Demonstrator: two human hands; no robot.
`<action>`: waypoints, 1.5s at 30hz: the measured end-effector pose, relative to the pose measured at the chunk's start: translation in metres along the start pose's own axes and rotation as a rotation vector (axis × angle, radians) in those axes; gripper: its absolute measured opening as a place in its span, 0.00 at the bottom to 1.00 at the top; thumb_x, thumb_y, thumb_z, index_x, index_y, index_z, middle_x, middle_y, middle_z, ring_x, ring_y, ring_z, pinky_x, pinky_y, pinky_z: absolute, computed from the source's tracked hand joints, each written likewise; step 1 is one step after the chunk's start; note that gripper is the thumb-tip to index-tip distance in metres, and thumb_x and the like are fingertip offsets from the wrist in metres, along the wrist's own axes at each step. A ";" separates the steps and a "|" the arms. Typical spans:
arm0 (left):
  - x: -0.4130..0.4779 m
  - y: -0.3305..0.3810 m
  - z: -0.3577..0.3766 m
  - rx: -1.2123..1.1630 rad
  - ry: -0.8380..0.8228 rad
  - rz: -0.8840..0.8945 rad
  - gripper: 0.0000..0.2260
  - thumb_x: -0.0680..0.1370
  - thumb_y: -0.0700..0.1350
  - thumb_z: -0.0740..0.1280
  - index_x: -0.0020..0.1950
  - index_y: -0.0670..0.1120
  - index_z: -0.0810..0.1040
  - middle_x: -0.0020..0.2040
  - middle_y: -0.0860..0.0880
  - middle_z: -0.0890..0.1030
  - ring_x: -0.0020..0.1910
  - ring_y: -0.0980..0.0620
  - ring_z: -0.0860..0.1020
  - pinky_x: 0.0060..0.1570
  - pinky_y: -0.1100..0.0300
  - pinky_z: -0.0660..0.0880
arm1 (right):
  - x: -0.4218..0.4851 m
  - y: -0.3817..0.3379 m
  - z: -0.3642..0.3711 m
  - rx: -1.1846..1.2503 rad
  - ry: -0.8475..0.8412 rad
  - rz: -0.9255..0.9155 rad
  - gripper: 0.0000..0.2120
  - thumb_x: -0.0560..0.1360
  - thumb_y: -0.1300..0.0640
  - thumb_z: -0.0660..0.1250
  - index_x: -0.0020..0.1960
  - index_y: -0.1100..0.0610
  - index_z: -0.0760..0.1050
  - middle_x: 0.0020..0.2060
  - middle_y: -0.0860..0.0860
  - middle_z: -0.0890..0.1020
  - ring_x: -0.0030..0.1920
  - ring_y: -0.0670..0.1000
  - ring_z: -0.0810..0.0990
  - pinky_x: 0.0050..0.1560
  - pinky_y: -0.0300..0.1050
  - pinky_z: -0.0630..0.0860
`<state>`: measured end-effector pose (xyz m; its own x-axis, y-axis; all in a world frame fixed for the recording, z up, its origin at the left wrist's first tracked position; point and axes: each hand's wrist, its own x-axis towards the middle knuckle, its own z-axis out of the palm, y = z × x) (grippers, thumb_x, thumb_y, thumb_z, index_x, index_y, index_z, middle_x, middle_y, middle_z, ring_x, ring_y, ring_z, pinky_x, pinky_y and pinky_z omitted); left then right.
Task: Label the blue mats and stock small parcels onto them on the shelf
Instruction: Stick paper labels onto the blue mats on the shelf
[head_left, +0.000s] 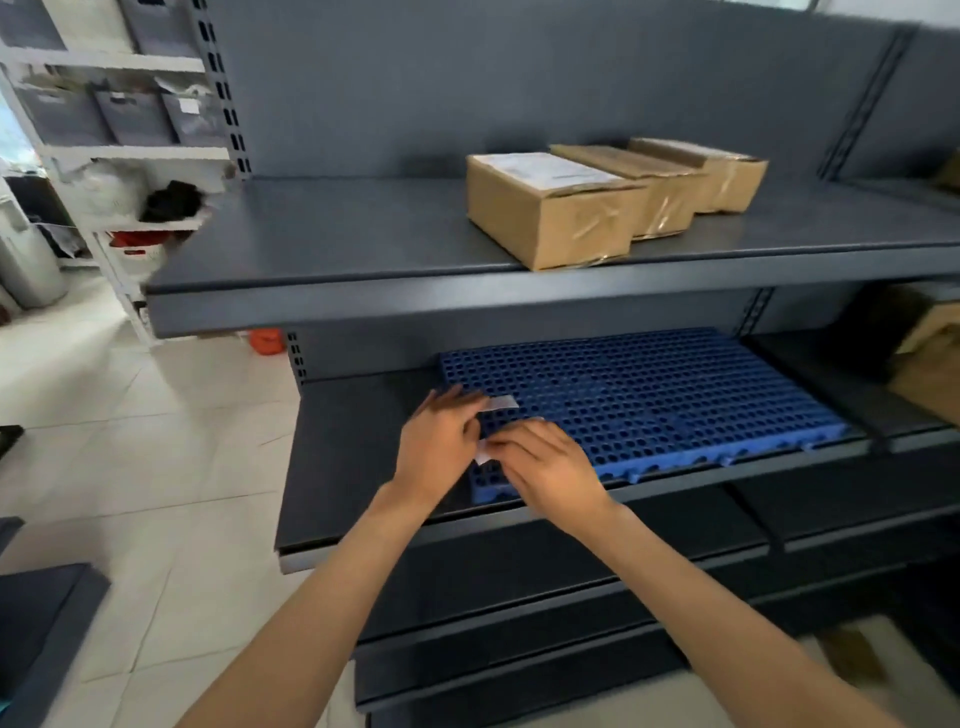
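1. Nearest us, our left hand (439, 441) and right hand (545, 467) pinch one white label strip (500, 404), fingers closed on it, over the near left corner of one blue mat (649, 395).
2. The mat lies on the dark grey lower shelf (353, 441).
3. Three cardboard parcels (550, 213) sit touching in a row on the upper shelf (337, 234).
4. Pale tiled floor (156, 441) at left.

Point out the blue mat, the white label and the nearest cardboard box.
blue mat (675, 395): head view, middle of its perforated top.
white label (501, 403): head view, free end beyond the left fingers.
nearest cardboard box (545, 218): head view, front face.
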<state>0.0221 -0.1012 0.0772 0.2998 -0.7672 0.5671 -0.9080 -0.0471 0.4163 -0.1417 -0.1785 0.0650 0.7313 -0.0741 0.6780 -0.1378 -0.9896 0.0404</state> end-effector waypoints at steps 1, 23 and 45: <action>0.005 0.010 0.013 0.020 -0.016 0.017 0.18 0.70 0.32 0.68 0.56 0.48 0.83 0.56 0.51 0.83 0.60 0.48 0.79 0.60 0.46 0.76 | -0.011 0.016 -0.008 -0.031 0.014 0.012 0.09 0.77 0.65 0.64 0.53 0.57 0.81 0.51 0.50 0.83 0.55 0.51 0.78 0.55 0.45 0.74; -0.005 0.153 0.160 0.372 -0.166 -0.130 0.22 0.68 0.38 0.72 0.62 0.45 0.79 0.65 0.42 0.76 0.62 0.38 0.73 0.61 0.41 0.72 | -0.232 0.260 -0.095 0.043 -0.158 0.399 0.20 0.69 0.69 0.68 0.61 0.60 0.77 0.62 0.55 0.77 0.66 0.57 0.74 0.65 0.55 0.74; -0.047 0.224 0.187 0.079 -0.082 -0.046 0.11 0.76 0.43 0.62 0.53 0.47 0.82 0.54 0.53 0.81 0.55 0.54 0.76 0.62 0.55 0.71 | -0.194 0.247 -0.128 0.459 0.254 0.941 0.03 0.78 0.61 0.65 0.51 0.59 0.73 0.44 0.52 0.80 0.43 0.52 0.80 0.41 0.47 0.77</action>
<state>-0.2499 -0.1948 0.0111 0.3197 -0.8128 0.4869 -0.9150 -0.1314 0.3815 -0.4032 -0.3931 0.0368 0.2952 -0.8545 0.4275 -0.2703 -0.5039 -0.8204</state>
